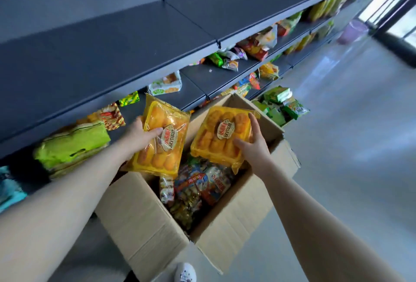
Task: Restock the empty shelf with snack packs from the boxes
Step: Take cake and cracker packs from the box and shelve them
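Observation:
My left hand [140, 134] grips a yellow pack of small cakes [164, 144] by its left edge, lifted above an open cardboard box [144, 216]. A second, matching yellow cake pack [219, 137] is held from its right side by my right hand [253, 144], also over the box. Inside the box lie several colourful snack packs [198, 189]. The dark empty shelf [108, 42] runs across the upper left, above both packs.
Lower shelves hold scattered snack packs [254, 47] and a big green bag [72, 144] at the left. A second box with green packs [281, 106] stands on the floor beyond the first. A purple bucket [352, 31] sits far right. My shoe [185, 272] shows at the bottom.

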Motion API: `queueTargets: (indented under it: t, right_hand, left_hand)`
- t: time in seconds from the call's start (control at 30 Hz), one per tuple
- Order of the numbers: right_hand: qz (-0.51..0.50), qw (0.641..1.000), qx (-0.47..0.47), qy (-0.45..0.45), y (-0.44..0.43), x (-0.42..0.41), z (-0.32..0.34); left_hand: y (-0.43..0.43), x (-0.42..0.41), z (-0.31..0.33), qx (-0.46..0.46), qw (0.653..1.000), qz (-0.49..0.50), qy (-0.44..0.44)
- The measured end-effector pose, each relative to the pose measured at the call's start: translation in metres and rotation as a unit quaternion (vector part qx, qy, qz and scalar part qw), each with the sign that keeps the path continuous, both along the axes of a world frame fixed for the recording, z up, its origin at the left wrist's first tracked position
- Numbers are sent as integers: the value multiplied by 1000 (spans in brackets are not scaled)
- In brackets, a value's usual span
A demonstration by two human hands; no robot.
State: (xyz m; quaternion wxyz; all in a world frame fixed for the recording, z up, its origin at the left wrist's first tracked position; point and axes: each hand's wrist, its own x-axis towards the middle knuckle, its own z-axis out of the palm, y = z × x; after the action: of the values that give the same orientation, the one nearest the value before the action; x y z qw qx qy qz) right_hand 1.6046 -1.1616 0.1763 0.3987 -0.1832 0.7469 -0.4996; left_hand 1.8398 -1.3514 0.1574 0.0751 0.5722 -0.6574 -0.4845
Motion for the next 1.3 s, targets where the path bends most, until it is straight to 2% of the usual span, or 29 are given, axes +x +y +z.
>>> queueTargets:
  t: [0.1, 0.23, 0.5, 0.6, 0.7, 0.83, 0.9, 1.0, 1.13, 1.3]
  right_hand:
    - [45, 997, -31, -50, -6, 13, 51]
    - [91, 991, -81, -63, -20, 37, 104]
    - [84, 984, -148, 47, -52, 104, 202]
    - [133, 978, -159, 26, -68, 122, 245]
    - [191, 966, -161, 61, -84, 151, 290]
    - [232, 948, -187, 109, -103, 196, 343]
    - [241, 940, -222, 97, -114, 213, 372]
    - [237, 930, -274, 64, -131, 239, 413]
    - [178, 925, -335, -7, -156, 278, 440]
    - [113, 921, -372, -15, -183, 321, 445]
  left_hand:
    - [8, 22, 55, -8, 999, 21, 28]
    - [19, 50, 126, -13, 994, 52, 97]
    - [29, 140, 242, -24, 981, 86, 173]
    - [28, 177, 285, -50, 981, 73, 170]
    - [28, 216, 332, -77, 983, 39, 163]
    - [27, 264, 393, -149, 976, 45, 153]
    - [23, 292, 420, -193, 970, 53, 139]
    - [14, 336, 457, -244, 957, 89, 128]
    - [-7, 394, 489, -284, 939, 158, 113]
    - [-35, 444, 504, -305, 933, 178, 66]
